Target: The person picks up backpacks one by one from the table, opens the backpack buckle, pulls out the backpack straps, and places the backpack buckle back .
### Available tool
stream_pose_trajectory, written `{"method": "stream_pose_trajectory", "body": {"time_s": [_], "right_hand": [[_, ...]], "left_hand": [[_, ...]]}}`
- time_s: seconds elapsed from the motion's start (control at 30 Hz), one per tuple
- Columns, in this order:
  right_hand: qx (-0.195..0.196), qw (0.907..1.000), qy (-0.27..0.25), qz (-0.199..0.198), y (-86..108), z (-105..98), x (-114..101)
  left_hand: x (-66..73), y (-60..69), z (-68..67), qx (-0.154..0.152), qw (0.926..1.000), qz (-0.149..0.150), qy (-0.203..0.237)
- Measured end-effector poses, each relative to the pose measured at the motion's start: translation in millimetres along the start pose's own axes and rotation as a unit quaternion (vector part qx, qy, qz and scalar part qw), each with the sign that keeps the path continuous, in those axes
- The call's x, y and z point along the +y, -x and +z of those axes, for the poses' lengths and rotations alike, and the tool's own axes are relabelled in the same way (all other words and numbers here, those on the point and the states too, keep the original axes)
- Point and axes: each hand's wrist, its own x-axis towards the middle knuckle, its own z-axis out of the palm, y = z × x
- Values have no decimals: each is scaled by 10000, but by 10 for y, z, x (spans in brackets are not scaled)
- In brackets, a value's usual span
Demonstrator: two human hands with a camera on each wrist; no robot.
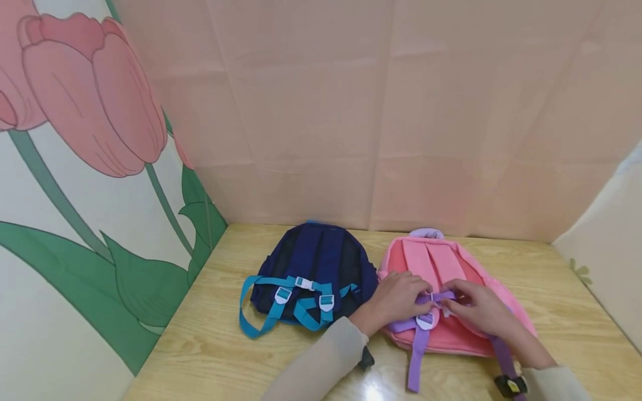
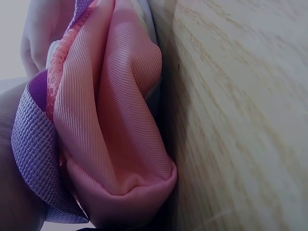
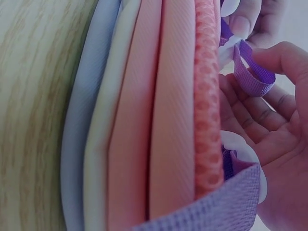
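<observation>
A pink backpack with purple straps lies on the table, its padded back facing up. My left hand pinches a purple chest strap beside a white buckle. From the other side my right hand pinches the same strap; in the right wrist view its thumb presses a purple loop by the white buckle. Whether the buckle is fastened is hidden by the fingers. The left wrist view shows the bag's pink side fabric and a lavender strap near my wrist.
A navy backpack with teal straps and a fastened-looking white buckle lies left of the pink one. A loose purple strap end hangs toward the front. Behind the wooden table stands a pinkish sheet.
</observation>
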Motion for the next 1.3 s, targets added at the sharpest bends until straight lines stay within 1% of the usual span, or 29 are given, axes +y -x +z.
{"method": "stream_pose_trajectory", "body": {"time_s": [0.17,0.3,0.4,0.67,0.87,1.03,1.17,1.3], "right_hand": [[-77,9999,-15,-119,-33,-4,-7],[-168,9998,72,-77,-49,1,-40],[-209,9997,131,-19,-47,8,-52],[-110,9999,47,-7,-35,-28,-63],[-74,9999,138,8,-21,-14,-35],[-143,9998,88,-110,-29,13,-21],[-181,9997,100,-100,-34,25,-28],[-135,9998,121,-95,-26,23,-26]], "left_hand": [[-3,-14,-1,-91,9999,-79,61],[-6,-19,-1,-143,9998,-104,41],[-9,-16,-2,-126,9999,-87,16],[-13,-16,5,-70,9999,-77,81],[-5,-15,0,-125,9998,-102,97],[3,-3,-3,-159,9998,-84,78],[5,3,-2,-146,9998,-95,57],[5,-2,0,-147,9998,-111,87]]}}
